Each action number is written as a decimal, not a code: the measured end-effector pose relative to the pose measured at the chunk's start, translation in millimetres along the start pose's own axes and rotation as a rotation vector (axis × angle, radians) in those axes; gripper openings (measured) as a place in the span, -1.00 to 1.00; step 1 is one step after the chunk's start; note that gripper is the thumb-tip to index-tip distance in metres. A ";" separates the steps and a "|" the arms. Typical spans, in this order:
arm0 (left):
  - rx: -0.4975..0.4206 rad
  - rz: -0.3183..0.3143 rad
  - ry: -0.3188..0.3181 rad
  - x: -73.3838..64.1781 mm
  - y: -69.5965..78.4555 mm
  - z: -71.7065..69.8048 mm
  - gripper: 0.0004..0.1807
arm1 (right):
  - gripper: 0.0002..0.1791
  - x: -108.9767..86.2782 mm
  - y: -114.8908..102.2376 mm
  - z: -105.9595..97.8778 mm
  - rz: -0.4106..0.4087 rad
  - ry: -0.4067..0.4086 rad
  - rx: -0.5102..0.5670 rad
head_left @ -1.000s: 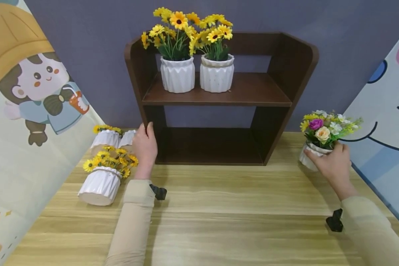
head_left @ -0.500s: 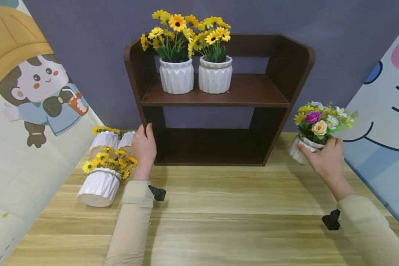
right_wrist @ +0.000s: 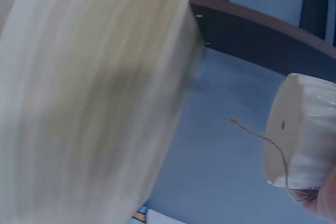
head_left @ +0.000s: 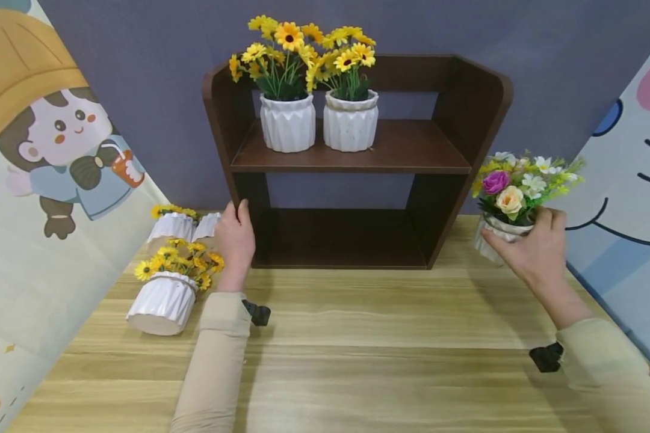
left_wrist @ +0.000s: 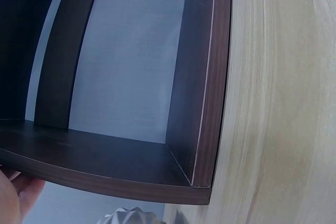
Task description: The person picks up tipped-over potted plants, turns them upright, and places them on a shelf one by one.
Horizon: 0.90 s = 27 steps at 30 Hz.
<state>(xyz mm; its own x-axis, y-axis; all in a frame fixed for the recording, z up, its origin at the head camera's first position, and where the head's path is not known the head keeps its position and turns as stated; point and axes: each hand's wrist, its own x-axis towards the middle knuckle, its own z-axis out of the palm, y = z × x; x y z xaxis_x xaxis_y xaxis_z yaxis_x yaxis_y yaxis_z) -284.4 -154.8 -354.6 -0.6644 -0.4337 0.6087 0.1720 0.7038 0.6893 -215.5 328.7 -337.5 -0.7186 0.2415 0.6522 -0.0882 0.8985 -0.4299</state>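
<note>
My right hand [head_left: 538,255] grips a white ribbed flowerpot [head_left: 487,243] by its rim, thumb on the near side. Purple, peach, white and yellow artificial flowers [head_left: 520,183] fill it. In the right wrist view the raised pot [right_wrist: 310,135] shows its flat base, and a loose piece of twine [right_wrist: 268,139] hangs from it. My left hand [head_left: 236,243] holds the left side panel of a dark brown two-tier shelf [head_left: 352,165]. On the upper tier stand two white pots [head_left: 288,125] of yellow daisies, side by side toward the left.
At the left of the wooden table [head_left: 390,361], a white pot of yellow daisies [head_left: 164,304] lies tipped over. Behind it are two more white pots [head_left: 172,227], one partly hidden by my left hand. Cartoon-printed panels [head_left: 70,138] flank both sides, and a grey-blue wall backs the shelf.
My right hand has lifted the pot of mixed flowers off the table, shifting it slightly left and upward. My left hand stays on the shelf's side.
</note>
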 end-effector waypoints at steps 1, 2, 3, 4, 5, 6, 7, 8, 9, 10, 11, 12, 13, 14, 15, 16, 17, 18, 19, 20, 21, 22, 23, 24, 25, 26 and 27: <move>-0.001 0.001 0.000 0.4 0.2 0.1 -0.54 | -0.01 0.8 -3.0 -2.0 -0.016 0.011 -0.003; 0.000 0.001 -0.002 1.0 0.2 0.4 -0.53 | -0.02 1.6 -6.2 -3.8 -0.037 0.029 -0.004; -0.001 0.001 -0.002 1.4 0.3 0.5 -0.52 | -0.02 2.7 -9.4 -5.7 -0.057 0.044 -0.005; -0.001 0.001 -0.004 1.6 0.5 0.4 -0.50 | -0.02 3.8 -12.9 -7.9 -0.071 0.056 0.001; 0.000 0.001 -0.004 1.9 0.7 0.3 -0.49 | -0.02 4.9 -16.3 -9.9 -0.086 0.071 0.005; 0.000 0.000 -0.004 2.1 0.9 0.1 -0.48 | -0.02 6.0 -19.4 -11.7 -0.106 0.091 0.013; -0.001 -0.002 -0.004 2.1 1.1 0.0 -0.48 | -0.03 7.0 -22.2 -13.5 -0.126 0.114 0.019; -0.001 -0.003 -0.003 2.3 1.2 0.0 -0.48 | -0.04 7.9 -24.6 -15.1 -0.142 0.130 0.025; -0.002 -0.003 -0.002 2.3 1.3 -0.1 -0.48 | -0.05 8.8 -26.7 -16.9 -0.152 0.141 0.034; -0.002 -0.002 -0.001 2.5 1.2 0.0 -0.49 | -0.06 9.4 -28.6 -18.6 -0.153 0.150 0.042; -0.003 -0.001 -0.001 2.5 1.1 0.1 -0.49 | -0.07 9.7 -30.2 -20.2 -0.154 0.156 0.049; -0.003 0.001 -0.001 2.7 0.9 0.4 -0.49 | -0.08 9.9 -31.6 -21.6 -0.153 0.162 0.058; -0.004 0.003 0.000 2.7 0.8 0.5 -0.49 | -0.09 9.9 -32.9 -23.3 -0.149 0.165 0.065; -0.007 0.007 0.001 2.8 0.5 0.8 -0.50 | -0.09 10.0 -34.2 -24.8 -0.146 0.172 0.073; -0.009 0.009 0.001 2.6 0.4 0.8 -0.49 | -0.09 10.1 -35.4 -26.1 -0.145 0.183 0.083; -0.011 0.010 0.002 2.4 0.3 1.0 -0.49 | -0.08 10.6 -36.6 -27.5 -0.150 0.196 0.092; -0.014 0.011 0.002 2.3 0.2 1.1 -0.49 | -0.07 11.2 -38.1 -28.5 -0.156 0.218 0.100; -0.017 0.010 0.002 2.4 0.0 1.2 -0.49 | -0.05 12.1 -39.7 -29.7 -0.165 0.241 0.109; -0.020 0.009 0.003 2.3 0.1 1.1 -0.50 | -0.03 13.2 -41.5 -30.9 -0.176 0.264 0.116; -0.024 0.007 0.000 2.1 0.3 0.8 -0.50 | -0.02 14.6 -43.6 -32.1 -0.187 0.285 0.124; -0.026 0.003 -0.003 2.0 0.5 0.6 -0.49 | -0.01 15.7 -45.9 -33.4 -0.196 0.304 0.133; -0.028 -0.003 -0.007 1.9 0.8 0.3 -0.49 | 0.00 16.6 -48.7 -35.0 -0.203 0.315 0.141; -0.029 -0.006 -0.009 2.0 0.9 0.1 -0.49 | 0.01 17.2 -51.7 -36.4 -0.202 0.328 0.147; -0.028 -0.009 -0.011 2.0 1.1 -0.3 -0.49 | 0.01 17.7 -54.7 -38.5 -0.210 0.328 0.156; -0.029 -0.010 -0.015 2.1 1.6 -0.9 -0.48 | 0.01 18.3 -58.0 -40.4 -0.216 0.332 0.161; -0.029 -0.011 -0.017 2.4 1.8 -1.1 -0.48 | 0.00 18.7 -61.6 -42.4 -0.224 0.335 0.169; -0.029 -0.011 -0.019 2.8 2.2 -1.5 -0.48 | -0.03 19.1 -65.3 -44.3 -0.232 0.339 0.177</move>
<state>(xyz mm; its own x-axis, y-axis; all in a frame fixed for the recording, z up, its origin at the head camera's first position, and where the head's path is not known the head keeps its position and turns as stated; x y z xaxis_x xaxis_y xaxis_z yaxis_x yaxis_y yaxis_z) -284.7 -155.3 -350.8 -0.6804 -0.4304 0.5931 0.1852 0.6822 0.7074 -192.8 290.9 -269.3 -0.4021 0.1741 0.8989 -0.3578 0.8738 -0.3293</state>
